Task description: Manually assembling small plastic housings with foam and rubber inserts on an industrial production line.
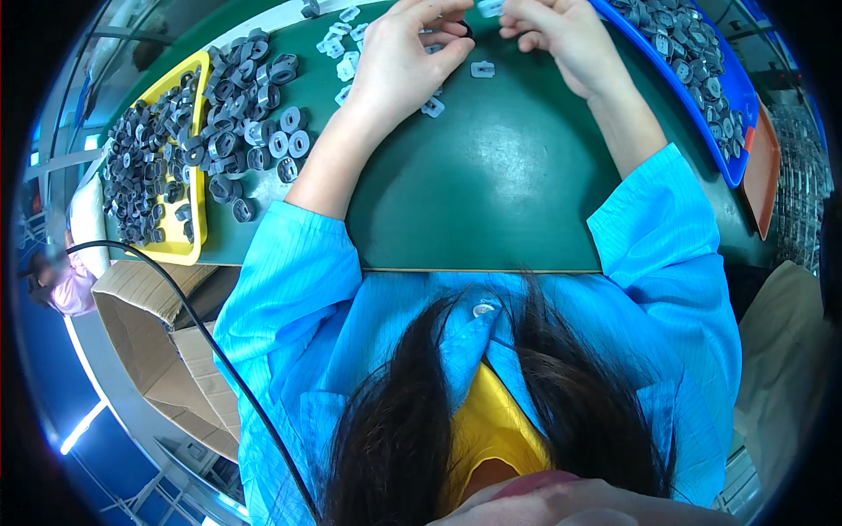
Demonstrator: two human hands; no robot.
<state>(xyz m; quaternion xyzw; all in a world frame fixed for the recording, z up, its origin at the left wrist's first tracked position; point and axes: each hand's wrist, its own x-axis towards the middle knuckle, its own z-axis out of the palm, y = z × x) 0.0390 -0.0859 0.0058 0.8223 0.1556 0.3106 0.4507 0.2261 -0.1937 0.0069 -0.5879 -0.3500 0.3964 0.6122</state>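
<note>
Hair (395, 421); black piece (468, 30) partly behind fingers (453, 54)

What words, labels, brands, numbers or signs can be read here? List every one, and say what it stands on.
No text can be read anywhere in this view.
Light piece in the right hand: too small to make out any marking.
Dark grey parts in the yellow tray: too small to tell if marked.
Cardboard box: no readable print shows.
Blue tray: no readable label shows.
</note>
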